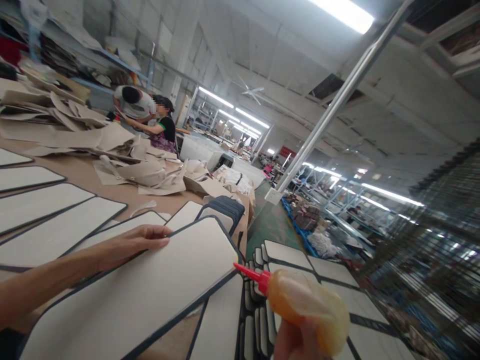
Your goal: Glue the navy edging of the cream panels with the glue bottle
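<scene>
Near right, the right hand (292, 341) has its grip clamped on the amber bottle (311, 302); over-squeezing could flood the pale panel (138, 282) beside the red nozzle (252, 273). Farther left, the left hand (140, 239) pinches that panel's far edge over the bench (84, 176); a slip could drop it.

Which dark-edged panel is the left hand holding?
The large foreground panel: only this one has the left hand at its edge and the red nozzle by its right border.
</scene>
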`<state>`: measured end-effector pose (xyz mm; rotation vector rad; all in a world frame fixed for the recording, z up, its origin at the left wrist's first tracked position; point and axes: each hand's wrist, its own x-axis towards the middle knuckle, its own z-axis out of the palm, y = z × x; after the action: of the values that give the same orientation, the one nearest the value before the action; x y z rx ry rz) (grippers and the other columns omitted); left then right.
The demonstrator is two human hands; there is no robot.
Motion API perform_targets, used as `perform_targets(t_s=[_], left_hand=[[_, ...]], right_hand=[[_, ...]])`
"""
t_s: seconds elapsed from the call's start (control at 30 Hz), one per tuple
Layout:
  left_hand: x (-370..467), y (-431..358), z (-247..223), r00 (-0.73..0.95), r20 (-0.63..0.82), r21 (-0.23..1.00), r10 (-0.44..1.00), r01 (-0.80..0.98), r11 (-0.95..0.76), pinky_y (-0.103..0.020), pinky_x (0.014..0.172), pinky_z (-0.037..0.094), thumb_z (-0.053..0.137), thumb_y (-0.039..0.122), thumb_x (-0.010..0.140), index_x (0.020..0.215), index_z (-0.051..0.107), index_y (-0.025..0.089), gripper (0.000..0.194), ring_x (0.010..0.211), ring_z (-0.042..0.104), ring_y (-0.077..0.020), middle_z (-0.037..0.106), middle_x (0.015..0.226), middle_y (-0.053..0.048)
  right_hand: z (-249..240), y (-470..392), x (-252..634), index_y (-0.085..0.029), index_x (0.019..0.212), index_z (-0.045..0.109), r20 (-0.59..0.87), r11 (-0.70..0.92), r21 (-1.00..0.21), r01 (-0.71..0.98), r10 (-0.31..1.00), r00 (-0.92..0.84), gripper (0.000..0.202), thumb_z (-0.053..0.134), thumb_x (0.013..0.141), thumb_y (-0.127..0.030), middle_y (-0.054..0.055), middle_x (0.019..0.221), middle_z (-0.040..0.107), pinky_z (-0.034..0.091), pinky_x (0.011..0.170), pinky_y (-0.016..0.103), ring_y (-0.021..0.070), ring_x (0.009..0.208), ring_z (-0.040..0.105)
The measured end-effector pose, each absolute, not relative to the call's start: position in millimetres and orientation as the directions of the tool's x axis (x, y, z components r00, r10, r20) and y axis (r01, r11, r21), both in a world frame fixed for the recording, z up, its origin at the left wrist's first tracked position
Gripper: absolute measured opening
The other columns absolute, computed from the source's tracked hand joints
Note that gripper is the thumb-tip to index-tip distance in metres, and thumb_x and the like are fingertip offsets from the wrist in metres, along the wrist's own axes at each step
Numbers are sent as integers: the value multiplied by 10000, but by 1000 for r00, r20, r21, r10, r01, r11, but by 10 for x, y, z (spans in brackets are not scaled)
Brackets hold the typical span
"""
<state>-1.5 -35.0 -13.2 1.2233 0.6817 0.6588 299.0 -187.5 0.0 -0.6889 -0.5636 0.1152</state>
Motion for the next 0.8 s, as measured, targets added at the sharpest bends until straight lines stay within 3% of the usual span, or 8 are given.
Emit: perform_targets(t_s=[0.17,0.33,0.5,0.8], left_hand=[[-38,-350,-223,637,-114,971,763,-91,221,-240,650,490,702,408,771,1017,615,160,360,757,643,-188,702,917,-42],[-57,-352,-277,652,-127,965,747,-93,246,-236,614,476,680,426,791,983,564,197,321,715,623,-172,681,864,-5],[-72,-419,-260,613,-176,962,771,-59,266,-229,594,466,697,500,750,1021,521,201,440,702,602,-165,668,846,1],[-126,-441,-237,568,-204,966,798,-15,258,-227,608,463,698,568,710,1081,473,212,562,728,586,-162,647,854,7]], right_hand=[[119,-1867,2963,-263,1062,657,437,773,-633,28,328,837,562,842,532,-242,-33,1125,632,570,760,239,202,1094,555],[57,-1838,3004,-263,1027,676,382,764,-646,4,319,868,518,832,536,-204,-37,1098,649,563,706,193,172,1028,586],[5,-1827,2974,-259,1013,677,308,734,-676,-68,364,879,603,869,447,-179,-49,1064,665,562,651,172,158,962,611],[93,-1771,2884,-248,1016,672,366,750,-660,-46,375,851,581,867,469,-229,-45,1051,678,587,750,261,181,998,615]])
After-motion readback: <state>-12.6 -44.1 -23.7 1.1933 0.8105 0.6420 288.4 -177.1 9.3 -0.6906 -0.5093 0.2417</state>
